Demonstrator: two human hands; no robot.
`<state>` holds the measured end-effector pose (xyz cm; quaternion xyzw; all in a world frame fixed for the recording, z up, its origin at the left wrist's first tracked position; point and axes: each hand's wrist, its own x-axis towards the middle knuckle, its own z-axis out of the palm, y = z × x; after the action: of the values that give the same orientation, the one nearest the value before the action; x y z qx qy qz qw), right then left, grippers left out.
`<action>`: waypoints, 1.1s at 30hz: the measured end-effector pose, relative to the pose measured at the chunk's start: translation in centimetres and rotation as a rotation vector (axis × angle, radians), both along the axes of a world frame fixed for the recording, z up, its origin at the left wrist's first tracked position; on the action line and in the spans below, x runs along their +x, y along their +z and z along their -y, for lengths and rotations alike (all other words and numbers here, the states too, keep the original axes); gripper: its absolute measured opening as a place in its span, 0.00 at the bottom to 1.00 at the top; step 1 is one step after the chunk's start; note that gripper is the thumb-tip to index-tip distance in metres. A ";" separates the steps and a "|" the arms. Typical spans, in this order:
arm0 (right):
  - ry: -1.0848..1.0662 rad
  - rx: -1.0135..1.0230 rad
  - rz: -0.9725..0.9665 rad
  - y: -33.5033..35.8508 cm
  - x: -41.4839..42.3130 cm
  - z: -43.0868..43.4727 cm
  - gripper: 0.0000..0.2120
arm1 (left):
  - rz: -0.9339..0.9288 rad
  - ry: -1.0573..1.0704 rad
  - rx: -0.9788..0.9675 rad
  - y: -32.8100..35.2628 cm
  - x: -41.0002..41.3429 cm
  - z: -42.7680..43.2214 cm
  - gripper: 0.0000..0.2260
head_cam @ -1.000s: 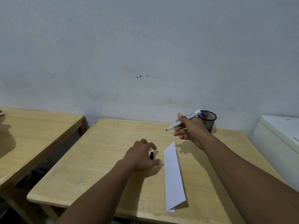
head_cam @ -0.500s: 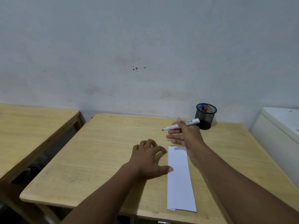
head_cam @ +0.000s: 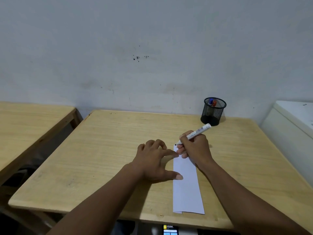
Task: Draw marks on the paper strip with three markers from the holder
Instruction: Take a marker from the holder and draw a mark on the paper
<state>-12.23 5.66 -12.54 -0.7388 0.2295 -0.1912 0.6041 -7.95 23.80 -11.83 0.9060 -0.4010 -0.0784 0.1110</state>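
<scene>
Since the preceding frame the right hand has descended from above the strip's far end, bringing the tip of the uncapped black marker down to the far left corner of the paper strip; whether tip and paper touch cannot be told. Its fingers are closed around the marker barrel in a writing grip. The left hand has spread, with fingers wide and flat; index fingertip and thumb press the strip's left edge. The strip lies lengthwise on the wooden table, apparently unmarked. The mesh holder, at the far edge, contains a blue and a red marker. Judgement: the first of three marks is about to begin.
</scene>
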 end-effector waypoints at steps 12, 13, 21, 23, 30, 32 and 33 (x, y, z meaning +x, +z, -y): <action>-0.023 -0.174 -0.039 -0.5 0.1 0.2 0.02 | -0.024 -0.014 0.023 0.2 0.1 0.1 0.38; -0.022 -0.174 -0.039 -0.6 0.2 0.2 0.02 | -0.026 -0.015 0.017 0.2 0.1 0.1 0.37; -0.008 -0.183 -0.069 -0.8 0.5 0.4 0.02 | -0.041 -0.018 0.029 0.4 0.1 0.1 0.38; -0.002 -0.166 -0.071 -0.8 0.5 0.5 0.02 | -0.034 -0.021 0.032 0.3 0.1 0.1 0.38; -0.079 0.188 0.068 -0.3 0.9 1.5 0.04 | -0.067 0.004 0.006 0.3 0.3 0.0 0.39; -0.120 0.262 0.081 0.1 1.0 1.8 0.06 | -0.121 0.016 -0.017 0.6 0.6 -0.1 0.40; -0.132 0.302 0.082 0.3 1.0 1.9 0.06 | -0.166 0.029 -0.044 0.8 0.9 -0.2 0.41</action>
<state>-11.20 3.75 -12.27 -0.6146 0.2787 -0.2238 0.7032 -7.05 24.02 -11.01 0.8994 -0.3788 -0.1429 0.1646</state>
